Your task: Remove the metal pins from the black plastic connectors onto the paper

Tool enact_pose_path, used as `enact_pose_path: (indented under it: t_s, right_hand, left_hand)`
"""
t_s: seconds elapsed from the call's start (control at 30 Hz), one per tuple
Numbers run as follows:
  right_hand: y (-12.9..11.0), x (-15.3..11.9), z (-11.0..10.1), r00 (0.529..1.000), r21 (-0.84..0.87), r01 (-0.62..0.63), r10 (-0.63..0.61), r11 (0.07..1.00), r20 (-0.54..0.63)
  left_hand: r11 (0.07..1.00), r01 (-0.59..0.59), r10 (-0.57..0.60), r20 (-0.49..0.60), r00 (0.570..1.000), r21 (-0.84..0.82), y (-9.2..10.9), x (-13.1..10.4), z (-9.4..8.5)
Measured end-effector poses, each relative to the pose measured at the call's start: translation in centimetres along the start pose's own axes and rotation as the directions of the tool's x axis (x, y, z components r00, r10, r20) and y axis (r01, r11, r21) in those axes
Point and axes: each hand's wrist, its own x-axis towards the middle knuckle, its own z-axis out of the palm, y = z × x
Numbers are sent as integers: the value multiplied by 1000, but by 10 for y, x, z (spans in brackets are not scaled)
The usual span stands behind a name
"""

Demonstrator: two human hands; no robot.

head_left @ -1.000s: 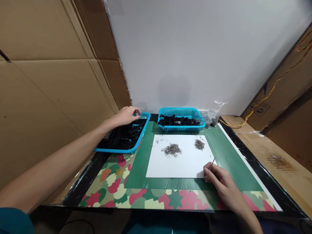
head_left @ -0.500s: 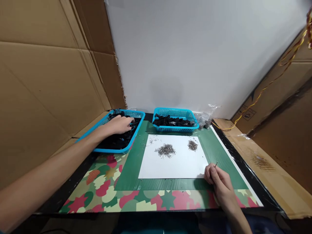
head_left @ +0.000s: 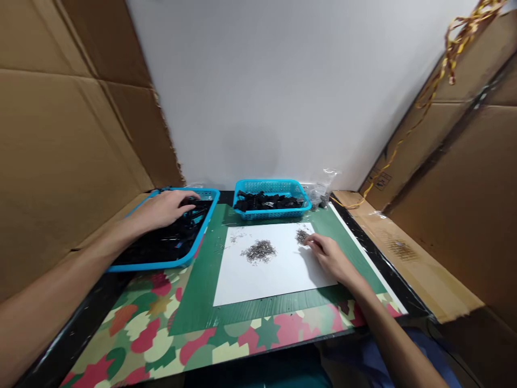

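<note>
My left hand (head_left: pixel 163 209) is over the blue basket (head_left: pixel 177 264) at the left, fingers apart above black parts (head_left: pixel 161 237); nothing shows in its grasp. At the right of the white sheet (head_left: pixel 258 283), my right hand (head_left: pixel 327 256) reaches the small pile of metal pieces (head_left: pixel 301 236), its fingertips bent together at the pile's edge. Whatever they may pinch is too small to make out. A larger pile of tiny metal pieces (head_left: pixel 259 251) lies on the middle of the sheet, with a few loose ones near its upper left corner.
A second blue basket (head_left: pixel 272 214) with black parts stands behind the sheet, beside clear plastic bags (head_left: pixel 319 194). Cardboard walls (head_left: pixel 68 124) rise on both sides. A yellow twisted wire (head_left: pixel 393 153) hangs down at the right.
My right hand has moved forward from the sheet's lower right corner to the small pile; the thin piece it held no longer shows. My left hand has lifted and spread its fingers. The view has shifted.
</note>
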Motion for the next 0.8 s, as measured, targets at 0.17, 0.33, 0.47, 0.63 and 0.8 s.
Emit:
enact_pose_path:
  t_s: [0.17,0.33,0.47,0.63,0.8]
  right_hand:
    - [7,13,10,999,-223,-34,34,974,-7]
    - [8,13,15,999,-273,-48,52,961,9]
    - [4,14,18,997,-356,-57,74,933,34]
    - [1,9,19,997,-272,-69,72,960,2]
    - [-19,-12,13,985,382,-164,171,910,15]
  left_hand:
    - [988,144,-149,-115,982,-45,34,-10,-26]
    - [936,-64,-3,-190,982,-346,69,-19,-36]
    - [843,-195,135,-154,979,-501,104,-26,-23]
    - [557,-193,248,-60,967,-808,161,-43,13]
    - [192,36,193,74,978,-981,209,-63,56]
